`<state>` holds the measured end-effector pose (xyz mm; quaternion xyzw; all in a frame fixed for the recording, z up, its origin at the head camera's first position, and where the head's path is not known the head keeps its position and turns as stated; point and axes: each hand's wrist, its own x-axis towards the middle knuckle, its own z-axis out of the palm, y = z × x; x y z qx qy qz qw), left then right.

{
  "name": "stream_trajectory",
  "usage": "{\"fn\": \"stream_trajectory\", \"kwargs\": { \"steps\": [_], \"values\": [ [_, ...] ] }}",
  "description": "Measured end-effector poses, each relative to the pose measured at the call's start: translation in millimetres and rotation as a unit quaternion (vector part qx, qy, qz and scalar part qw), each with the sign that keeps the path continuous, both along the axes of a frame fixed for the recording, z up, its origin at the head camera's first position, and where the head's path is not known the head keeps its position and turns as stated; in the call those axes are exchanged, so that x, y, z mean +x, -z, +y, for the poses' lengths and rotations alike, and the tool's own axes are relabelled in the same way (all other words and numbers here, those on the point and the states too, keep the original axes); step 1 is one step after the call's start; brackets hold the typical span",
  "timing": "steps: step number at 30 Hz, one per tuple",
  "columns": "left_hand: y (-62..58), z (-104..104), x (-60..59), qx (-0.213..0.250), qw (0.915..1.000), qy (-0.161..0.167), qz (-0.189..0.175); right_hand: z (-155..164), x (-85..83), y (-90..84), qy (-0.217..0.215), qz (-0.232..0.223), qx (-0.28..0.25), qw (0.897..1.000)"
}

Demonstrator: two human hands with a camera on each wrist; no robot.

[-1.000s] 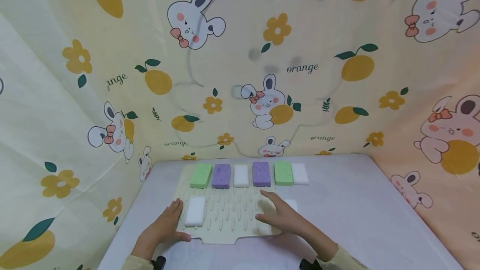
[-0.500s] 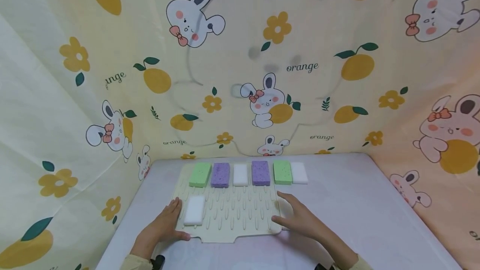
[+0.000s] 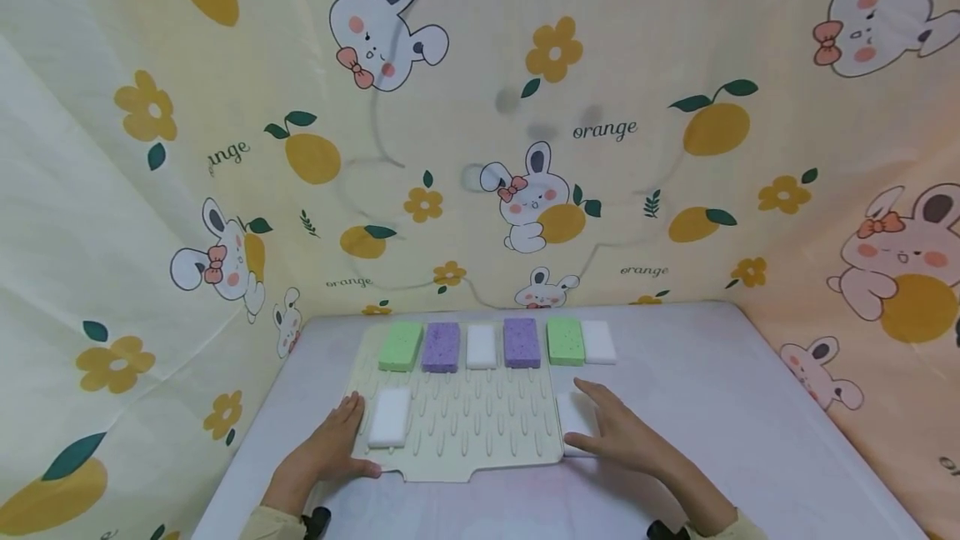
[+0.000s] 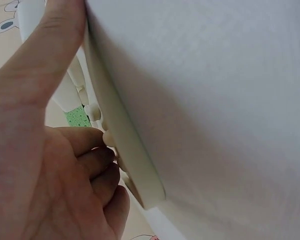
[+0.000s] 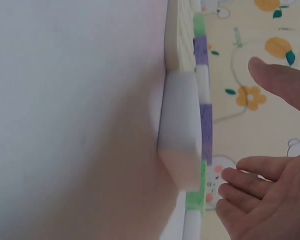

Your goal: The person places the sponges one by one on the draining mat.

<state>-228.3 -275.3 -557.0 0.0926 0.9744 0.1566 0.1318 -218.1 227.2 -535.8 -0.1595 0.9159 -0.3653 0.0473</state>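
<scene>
A cream board with raised ridges (image 3: 480, 423) lies on the table. My left hand (image 3: 322, 447) touches its left edge, with the thumb at the near corner; the left wrist view shows the fingers (image 4: 102, 165) lightly bent against the side. One white sponge (image 3: 389, 417) lies on the board's left part. Past the right edge, another white sponge (image 3: 573, 413) rests on the table, partly hidden by my right hand (image 3: 618, 432). That hand hovers over it, thumb and fingers spread and holding nothing. In the right wrist view this sponge (image 5: 180, 112) sits apart from the hand, close against the board.
Along the far side stand a green sponge (image 3: 401, 347), a purple sponge (image 3: 441, 347), a white one, another purple one, a second green sponge (image 3: 566, 342) and a white sponge (image 3: 600, 342). A patterned curtain (image 3: 465, 107) rises behind the white table (image 3: 675, 390).
My right hand has moved right, from over the board to over the white sponge beside it, uncovering the board's right edge. My left hand has stayed at the left edge.
</scene>
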Motion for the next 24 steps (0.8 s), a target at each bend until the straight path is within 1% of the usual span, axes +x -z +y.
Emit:
{"fn": "stream_trajectory", "kwargs": {
  "steps": [2, 4, 8, 11, 14, 17, 24],
  "values": [
    [1.1, 0, -0.1, 0.001, 1.0000, -0.002, -0.001, 4, -3.2, 1.0, -0.008, 0.015, 0.018, 1.000],
    [0.7, 0, 0.5, 0.001, 1.0000, -0.003, -0.001, 7, -6.4, 0.6, -0.014, 0.020, 0.028, 0.999],
    [-1.6, 2, 1.3, 0.000, 1.0000, -0.004, 0.000, 15, -9.3, -0.3, -0.025, -0.007, 0.031, 0.999],
    [-3.0, 2, 1.4, 0.000, 1.0000, -0.003, 0.000, 20, -9.1, 1.0, -0.041, -0.027, 0.024, 0.998],
    [-2.8, 2, 2.1, 0.004, 1.0000, -0.001, 0.002, 23, -8.7, 3.7, -0.061, -0.038, 0.017, 0.997],
    [-2.1, 1, 2.9, 0.007, 1.0000, 0.004, 0.005, 24, -8.9, 5.7, -0.072, -0.046, 0.019, 0.996],
    [-2.9, 2, 3.6, 0.004, 1.0000, 0.001, 0.007, 25, -12.1, 9.5, -0.062, -0.048, 0.030, 0.997]
  ]
}}
